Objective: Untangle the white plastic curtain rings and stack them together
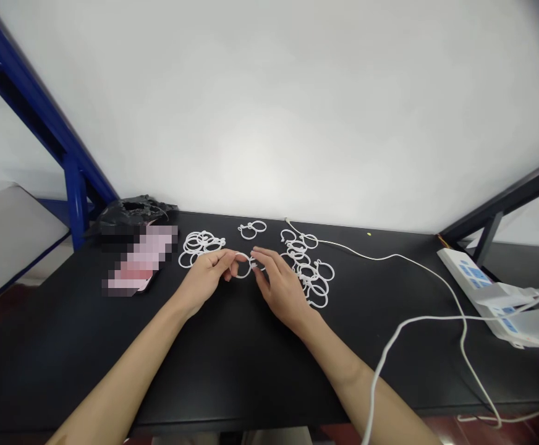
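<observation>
White ring (244, 276): in the air or just at the tabletop, which I cannot tell, between the two hands near the middle of the table; a round loop, so no clear long axis.
Ring's direction: its small knobbed end is at the right, toward the right hand; the curve bulges toward the person.
Left hand (207, 275): thumb and forefinger pinch the ring's left side.
Right hand (282, 287): thumb and forefinger lie either side of the knobbed end, other fingers bent alongside; whether they pinch it tight I cannot tell.
Left ring heap (199, 241): white loops overlapping, just beyond the left hand.
Right ring heap (316, 285): a longer spread beside the right hand, running away from the person.
Back rings (251, 230): a few touching, apart from both heaps.
White cable (366, 254): crosses the table's right side.
White strip (466, 269): far right, slanting; blue printed patches, writing too blurred to read.
Pink item (142, 256): left, pixelated, any label hidden.
Black bag (112, 217): crumpled, behind it.
Table (232, 383): black, against a pale wall (269, 111).
</observation>
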`<state>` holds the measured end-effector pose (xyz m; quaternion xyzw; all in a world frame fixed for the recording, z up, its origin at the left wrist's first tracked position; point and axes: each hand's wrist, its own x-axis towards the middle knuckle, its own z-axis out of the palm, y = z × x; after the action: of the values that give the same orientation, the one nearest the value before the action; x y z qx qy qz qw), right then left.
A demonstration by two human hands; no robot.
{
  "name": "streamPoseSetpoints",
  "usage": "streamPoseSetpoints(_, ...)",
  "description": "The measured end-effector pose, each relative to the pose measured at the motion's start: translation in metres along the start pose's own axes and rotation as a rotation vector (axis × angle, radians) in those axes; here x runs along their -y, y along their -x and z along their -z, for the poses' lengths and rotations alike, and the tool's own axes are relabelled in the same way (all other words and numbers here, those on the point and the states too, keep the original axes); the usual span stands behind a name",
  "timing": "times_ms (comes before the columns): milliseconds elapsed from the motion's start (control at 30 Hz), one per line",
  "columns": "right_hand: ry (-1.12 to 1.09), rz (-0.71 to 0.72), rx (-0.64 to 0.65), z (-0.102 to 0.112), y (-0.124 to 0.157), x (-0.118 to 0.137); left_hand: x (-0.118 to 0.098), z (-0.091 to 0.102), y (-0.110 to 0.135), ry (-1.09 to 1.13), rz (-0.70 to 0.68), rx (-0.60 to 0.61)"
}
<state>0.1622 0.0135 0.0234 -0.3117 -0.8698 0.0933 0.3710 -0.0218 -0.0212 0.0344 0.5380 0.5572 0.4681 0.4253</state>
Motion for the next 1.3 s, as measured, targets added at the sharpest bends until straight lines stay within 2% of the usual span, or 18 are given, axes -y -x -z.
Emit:
streamPoseSetpoints(233,-0.109,0.083,0.025,0.004,0.001,0.005,-0.003,-0.001,-0.001,-0.196,-0.035,-0.001)
streamPoseSetpoints(400,-0.089,0.04,0.035,0.001,0.001,0.004,-0.001,-0.003,0.001,-0.298,-0.073,-0.021)
streamPoseSetpoints(533,-0.063,0.003,0.015,-0.002,0.001,0.001,0.005,-0.008,0.004,-0.55,-0.263,-0.129)
streamPoseSetpoints(633,-0.054,-0.033,0.023,-0.002,0.001,-0.002,0.012,-0.01,0.005,-0.669,-0.365,-0.067)
streamPoseSetpoints(733,-0.032,-0.053,0.033,-0.002,0.001,-0.005,0.016,-0.01,0.005,-0.717,-0.376,-0.025)
streamPoseSetpoints(1067,-0.019,-0.051,0.032,-0.004,0.002,-0.006,0.014,-0.012,0.004,-0.781,-0.359,-0.051)
streamPoseSetpoints(1167,0.076,-0.08,0.04,-0.005,0.001,-0.005,0.013,-0.008,0.002,-0.832,-0.362,-0.143)
streamPoseSetpoints(1300,0.26,-0.1,0.13,-0.007,0.003,-0.008,0.016,0.005,-0.003,-0.976,-0.273,-0.401)
